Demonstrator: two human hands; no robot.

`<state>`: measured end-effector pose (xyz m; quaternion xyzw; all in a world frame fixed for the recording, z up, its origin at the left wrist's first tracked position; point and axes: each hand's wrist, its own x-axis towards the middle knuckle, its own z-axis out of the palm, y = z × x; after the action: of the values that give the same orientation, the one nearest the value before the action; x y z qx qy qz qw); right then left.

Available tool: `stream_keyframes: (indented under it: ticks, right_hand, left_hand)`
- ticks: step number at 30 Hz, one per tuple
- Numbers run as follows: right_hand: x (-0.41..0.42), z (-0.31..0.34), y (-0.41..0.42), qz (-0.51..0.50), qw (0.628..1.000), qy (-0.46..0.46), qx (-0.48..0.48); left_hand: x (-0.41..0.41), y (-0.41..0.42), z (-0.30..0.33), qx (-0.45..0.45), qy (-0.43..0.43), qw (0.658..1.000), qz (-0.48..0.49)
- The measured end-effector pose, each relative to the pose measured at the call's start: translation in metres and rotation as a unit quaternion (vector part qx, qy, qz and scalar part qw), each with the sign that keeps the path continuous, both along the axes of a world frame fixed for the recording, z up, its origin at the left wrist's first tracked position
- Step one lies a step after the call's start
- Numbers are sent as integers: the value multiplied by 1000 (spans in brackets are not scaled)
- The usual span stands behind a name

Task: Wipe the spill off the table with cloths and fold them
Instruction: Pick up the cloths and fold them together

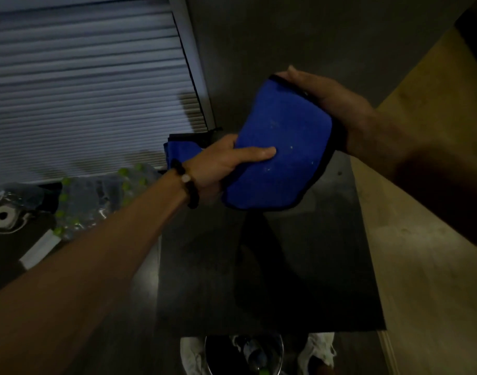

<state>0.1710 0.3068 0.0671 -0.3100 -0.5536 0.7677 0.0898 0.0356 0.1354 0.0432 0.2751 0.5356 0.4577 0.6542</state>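
Your left hand (218, 161) pinches the near edge of the folded blue cloth (280, 147), thumb on top; your right hand (329, 96) clasps its far edge, holding it above the dark table (259, 280).

Dim, underexposed scene; dark rectangular tabletop (204, 266) carries soft arm shadows; motion blur and wide-angle bending at edges.
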Motion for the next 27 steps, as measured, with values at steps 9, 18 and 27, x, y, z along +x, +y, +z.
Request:
stream_keyframes:
  ticks: [9,18,27]
  right_hand:
    - [29,-58,-17,-120,975,-120,-146]
    - [16,-52,-48,-11,995,-101,-26]
    - [8,-28,-47,-29,999,-20,-10]
  left_hand:
    - [-8,-3,-3,46,4,994,95]
    - [-18,1,-10,39,-34,990,131]
    - [-21,5,-8,46,-25,983,174]
